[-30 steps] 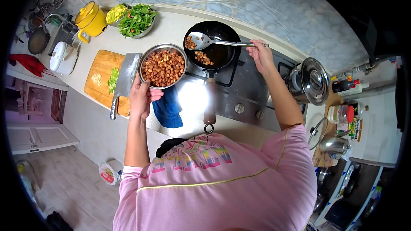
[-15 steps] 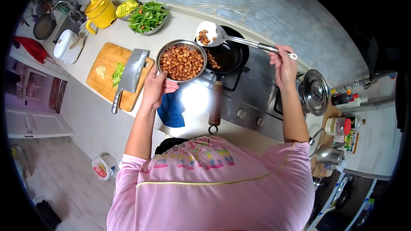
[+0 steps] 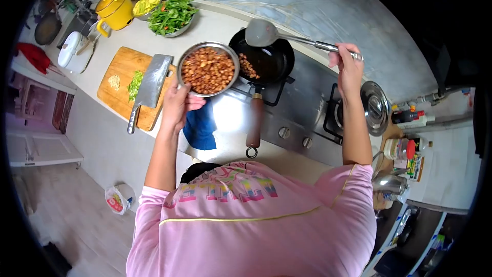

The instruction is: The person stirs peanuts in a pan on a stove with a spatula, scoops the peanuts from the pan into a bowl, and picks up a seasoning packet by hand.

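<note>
My left hand (image 3: 179,103) grips the near rim of a steel bowl (image 3: 236,74) heaped with glossy brown peanut-like pieces (image 3: 209,70). Closed around the handle of a metal spatula (image 3: 261,33) is my right hand (image 3: 347,64). The spatula's blade hangs over the far left part of a black frying pan (image 3: 279,61), and nothing shows on it. A few brown pieces (image 3: 248,66) lie in the pan's left side, beside the bowl. The pan's wooden handle (image 3: 255,120) points toward me.
A cleaver (image 3: 155,79) lies on the wooden cutting board (image 3: 115,64) with chopped green and pale bits. Behind stand a bowl of leafy greens (image 3: 172,16) and a yellow pot (image 3: 114,10). A glass lid (image 3: 374,107) is right of the stove (image 3: 302,107); a blue cloth (image 3: 200,128) hangs at the counter edge.
The spatula, which held several brown pieces near the bowl, has lifted slightly and moved right; its blade now shows none. The bowl has shifted a little left, its contents heaped closer to the rim.
</note>
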A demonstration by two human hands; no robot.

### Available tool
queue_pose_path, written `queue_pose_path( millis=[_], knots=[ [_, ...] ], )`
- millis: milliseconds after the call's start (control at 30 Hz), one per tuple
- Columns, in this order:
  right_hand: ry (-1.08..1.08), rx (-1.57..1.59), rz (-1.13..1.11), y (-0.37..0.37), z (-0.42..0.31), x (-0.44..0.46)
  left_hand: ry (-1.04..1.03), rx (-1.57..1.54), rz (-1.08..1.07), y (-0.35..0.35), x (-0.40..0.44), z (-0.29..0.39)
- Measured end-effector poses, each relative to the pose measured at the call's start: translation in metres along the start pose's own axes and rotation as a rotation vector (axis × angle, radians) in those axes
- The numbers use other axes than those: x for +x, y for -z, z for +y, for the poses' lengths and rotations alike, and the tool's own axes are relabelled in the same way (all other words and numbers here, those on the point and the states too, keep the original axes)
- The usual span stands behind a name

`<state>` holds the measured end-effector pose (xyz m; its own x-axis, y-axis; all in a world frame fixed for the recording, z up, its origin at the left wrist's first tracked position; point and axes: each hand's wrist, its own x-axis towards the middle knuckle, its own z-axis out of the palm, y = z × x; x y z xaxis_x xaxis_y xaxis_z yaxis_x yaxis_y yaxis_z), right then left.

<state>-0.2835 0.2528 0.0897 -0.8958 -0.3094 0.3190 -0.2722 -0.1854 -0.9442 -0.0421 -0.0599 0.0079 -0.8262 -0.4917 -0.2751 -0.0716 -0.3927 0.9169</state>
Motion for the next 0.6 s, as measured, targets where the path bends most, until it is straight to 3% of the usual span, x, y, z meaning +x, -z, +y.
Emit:
queue_pose_path(
  millis=[267,600],
  knots=[
    [-0.181,-0.563,-0.256,-0.009,-0.025,0.018,-0.011,0.010,0.147,0.026,-0.031,0.001],
    [-0.173,-0.438,-0.183,-0.063,0.007,0.005,-0.012,-0.005,0.167,0.026,-0.046,0.007]
  ],
)
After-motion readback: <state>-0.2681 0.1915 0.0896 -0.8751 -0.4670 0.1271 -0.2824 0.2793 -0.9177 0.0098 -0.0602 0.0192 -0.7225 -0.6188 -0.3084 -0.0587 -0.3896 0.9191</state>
